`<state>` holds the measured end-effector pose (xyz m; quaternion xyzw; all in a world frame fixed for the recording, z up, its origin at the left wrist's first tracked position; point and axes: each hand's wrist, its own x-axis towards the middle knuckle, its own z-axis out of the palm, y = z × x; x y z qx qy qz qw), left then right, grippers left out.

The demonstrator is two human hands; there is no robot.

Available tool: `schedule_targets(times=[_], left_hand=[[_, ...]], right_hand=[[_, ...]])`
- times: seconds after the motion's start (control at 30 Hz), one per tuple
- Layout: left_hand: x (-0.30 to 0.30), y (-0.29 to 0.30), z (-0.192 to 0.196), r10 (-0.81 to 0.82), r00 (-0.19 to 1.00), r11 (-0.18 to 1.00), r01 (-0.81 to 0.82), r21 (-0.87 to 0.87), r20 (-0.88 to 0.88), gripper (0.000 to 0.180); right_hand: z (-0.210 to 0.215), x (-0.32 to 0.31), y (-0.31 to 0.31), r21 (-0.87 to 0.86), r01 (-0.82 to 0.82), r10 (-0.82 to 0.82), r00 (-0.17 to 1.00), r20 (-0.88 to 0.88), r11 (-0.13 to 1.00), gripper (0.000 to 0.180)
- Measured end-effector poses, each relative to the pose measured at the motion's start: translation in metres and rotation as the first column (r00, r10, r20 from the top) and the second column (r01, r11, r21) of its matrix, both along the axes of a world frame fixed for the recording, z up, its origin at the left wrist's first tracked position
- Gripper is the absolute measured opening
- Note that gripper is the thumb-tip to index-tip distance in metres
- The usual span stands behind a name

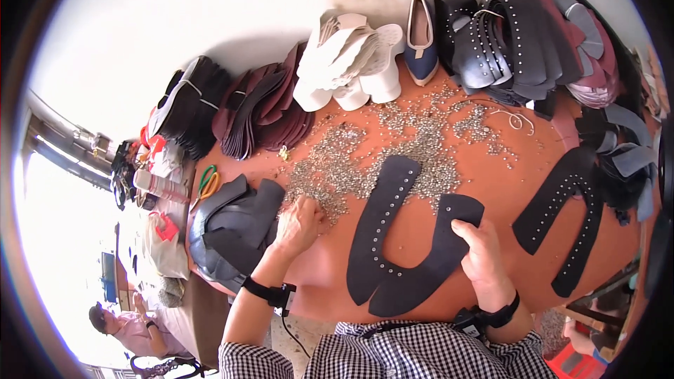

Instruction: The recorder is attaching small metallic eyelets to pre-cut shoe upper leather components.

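A black U-shaped shoe upper piece (pixel 421 281) lies on the orange-brown table in front of me, with a row of small metal eyelets along one arm and round the bend. My right hand (pixel 481 249) grips the end of its other arm, thumb on top. At the near edge of a spread of loose silvery metal bits (pixel 319 175), my left hand (pixel 300 224) has its fingers drawn together. Whatever they may hold is too small to make out. Left of that hand sits a stack of dark uncut-looking upper pieces (pixel 235 228).
Another studded black upper (pixel 562 203) lies at right. Along the back are bundled maroon pieces (pixel 263 109), white forms (pixel 354 63), a navy shoe (pixel 420 45) and studded bundles (pixel 516 38). Scissors (pixel 208 184) lie at left. A person (pixel 144 333) sits beyond the table at lower left.
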<state>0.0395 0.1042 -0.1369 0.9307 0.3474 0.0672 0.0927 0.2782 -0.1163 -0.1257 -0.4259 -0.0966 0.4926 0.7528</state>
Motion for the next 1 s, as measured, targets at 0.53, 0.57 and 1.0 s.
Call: schedule_targets(times=[0.53,0.57,1.0], left_hand=[[-0.014,0.009,0.002,0.128,0.951,0.958,-0.046,-0.281,0.28,0.01],[-0.013,0.008,0.004,0.185,0.939,0.938,-0.082,-0.336,0.288,0.01],[0.009,-0.003,0.006,-0.02,0.999,0.994,0.024,0.107,-0.043,0.007]], right_hand=[[-0.006,-0.004,0.002,0.02,-0.005,0.005,1.0,0.028,1.0,0.016],[-0.006,-0.003,0.002,0.017,-0.01,0.009,1.0,0.016,1.0,0.016],[-0.002,-0.001,0.001,0.001,0.007,-0.007,1.0,-0.002,1.0,0.014]])
